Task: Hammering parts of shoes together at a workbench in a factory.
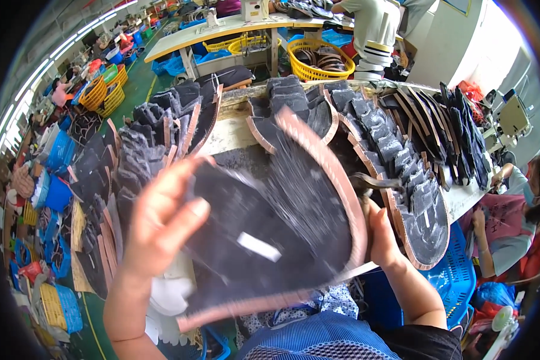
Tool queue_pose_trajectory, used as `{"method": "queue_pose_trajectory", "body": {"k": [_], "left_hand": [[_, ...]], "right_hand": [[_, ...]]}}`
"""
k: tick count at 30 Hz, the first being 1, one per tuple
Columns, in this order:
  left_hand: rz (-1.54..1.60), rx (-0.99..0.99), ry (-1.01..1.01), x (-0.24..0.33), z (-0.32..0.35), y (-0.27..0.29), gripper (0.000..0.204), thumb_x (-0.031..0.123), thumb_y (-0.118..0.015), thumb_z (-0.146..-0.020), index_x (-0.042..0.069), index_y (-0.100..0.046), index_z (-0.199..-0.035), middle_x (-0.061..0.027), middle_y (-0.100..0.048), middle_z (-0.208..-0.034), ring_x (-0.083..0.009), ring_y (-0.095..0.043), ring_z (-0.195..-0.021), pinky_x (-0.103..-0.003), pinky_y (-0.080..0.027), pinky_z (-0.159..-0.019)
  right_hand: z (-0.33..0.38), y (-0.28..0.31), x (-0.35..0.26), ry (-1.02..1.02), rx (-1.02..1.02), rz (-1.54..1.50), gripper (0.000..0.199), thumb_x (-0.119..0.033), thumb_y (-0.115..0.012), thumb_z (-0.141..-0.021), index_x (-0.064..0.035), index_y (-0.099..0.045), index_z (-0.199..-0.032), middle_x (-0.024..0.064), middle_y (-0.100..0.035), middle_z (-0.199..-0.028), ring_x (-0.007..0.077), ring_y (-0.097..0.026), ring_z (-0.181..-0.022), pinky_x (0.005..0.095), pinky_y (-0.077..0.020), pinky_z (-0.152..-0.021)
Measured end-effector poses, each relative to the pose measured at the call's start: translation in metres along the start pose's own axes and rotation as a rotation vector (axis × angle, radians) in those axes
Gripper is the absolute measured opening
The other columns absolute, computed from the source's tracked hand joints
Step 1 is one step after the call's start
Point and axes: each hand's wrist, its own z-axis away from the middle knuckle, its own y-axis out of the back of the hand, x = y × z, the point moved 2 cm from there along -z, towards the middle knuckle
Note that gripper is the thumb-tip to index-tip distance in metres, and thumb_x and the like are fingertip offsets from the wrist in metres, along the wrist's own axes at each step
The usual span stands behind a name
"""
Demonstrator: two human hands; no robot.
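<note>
Black, nappy fabric, cut as a broad panel [300, 210] with a rounded outer edge. Bordered along curve and bottom in dusty-pink trim [346, 180]; marked on the dark face by a small white rectangular label [259, 246], and streaked greyish across the middle by motion blur. Held up, tilted, in mid-air between both hands, above the near edge of a pale worktable [229, 135].

At the panel's left side, the left hand [162, 219]: thumb over the face, fingers curled around the edge, closed in a loose pinch on the cloth. At the panel's right side, the right hand [385, 237], beside a dark metal tool [375, 182]; fingers largely out of sight, so cannot tell how far open or on what.

Beyond the panel and to either side, overlapping rows of similar black pieces [423, 210]. Well beyond the panel, a round yellow basket [321, 73] of slatted plastic, loaded with dark, pale-edged curved pieces [329, 62]. Right of the panel and lower, a blue crate [461, 282] with perforated walls, contents mostly hidden. Far left of the panel, a blue bin [59, 193], contents too small to tell.
</note>
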Motion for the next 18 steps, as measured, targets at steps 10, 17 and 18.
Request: {"method": "queue_pose_trajectory", "body": {"k": [10, 17, 18], "left_hand": [[0.207, -0.376, 0.625, -0.139, 0.068, -0.046, 0.036, 0.006, -0.057, -0.101, 0.003, -0.05, -0.137, -0.0044, -0.061, -0.121, -0.0095, -0.06, -0.108, -0.028, -0.049, -0.096], [-0.44, -0.523, 0.178, -0.148, 0.029, -0.045, 0.012, 0.009, -0.071, -0.092, 0.0, -0.07, -0.099, -0.006, -0.065, -0.09, -0.0145, -0.064, -0.073, -0.029, -0.053, -0.067], [-0.44, -0.529, 0.112, -0.154, 0.023, -0.045, 0.01, 0.006, -0.071, -0.089, 0.0, -0.07, -0.097, -0.0069, -0.062, -0.086, -0.017, -0.063, -0.069, -0.03, -0.051, -0.063]], "right_hand": [[0.069, -0.028, 0.038, -0.22, -0.01, 0.446, 0.056, -0.005, -0.079, -0.083, 0.0028, -0.05, -0.13, 0.0062, -0.065, -0.104, 0.014, -0.061, -0.094, 0.0281, -0.0506, -0.086], [0.109, -0.044, 0.059, -0.112, 0.156, 0.496, 0.046, 0.002, -0.073, -0.086, 0.0024, -0.052, -0.127, 0.0078, -0.061, -0.118, 0.0135, -0.059, -0.101, 0.0291, -0.0474, -0.092], [0.11, -0.027, 0.059, -0.08, 0.118, 0.625, 0.034, 0.0, -0.07, -0.089, 0.0025, -0.056, -0.121, 0.0081, -0.063, -0.113, 0.0128, -0.06, -0.097, 0.0277, -0.0481, -0.087]]}}
